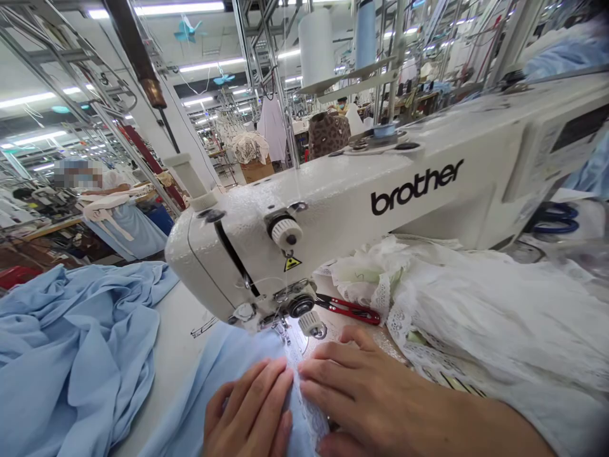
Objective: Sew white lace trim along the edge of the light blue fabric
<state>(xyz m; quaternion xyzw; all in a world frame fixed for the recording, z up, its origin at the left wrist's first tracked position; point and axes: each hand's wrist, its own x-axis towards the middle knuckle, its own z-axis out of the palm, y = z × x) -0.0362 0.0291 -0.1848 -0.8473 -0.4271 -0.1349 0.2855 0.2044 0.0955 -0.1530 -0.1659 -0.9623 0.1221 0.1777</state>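
My left hand (pixel 248 406) and my right hand (pixel 361 397) press down on a light blue fabric panel (pixel 223 381), with their fingertips almost meeting on either side of a white lace strip (pixel 309 406). The strip runs up towards the presser foot (pixel 281 331) of a white Brother industrial sewing machine (pixel 295 222). The fabric passes under the foot, and the needle area is partly hidden by the machine head. My right fingers also lie near the machine's metal bed. Red thread snips (pixel 349 309) rest just beyond them.
A large heap of blue fabric (pixel 71 343) lies on the white table (pixel 176 324) to the left. A pile of white lace-trimmed cloth (pixel 480 317) sits to the right, with blue-handled scissors (pixel 554 219) behind it. A co-worker (pixel 114 216) sits at the left among other sewing stations.
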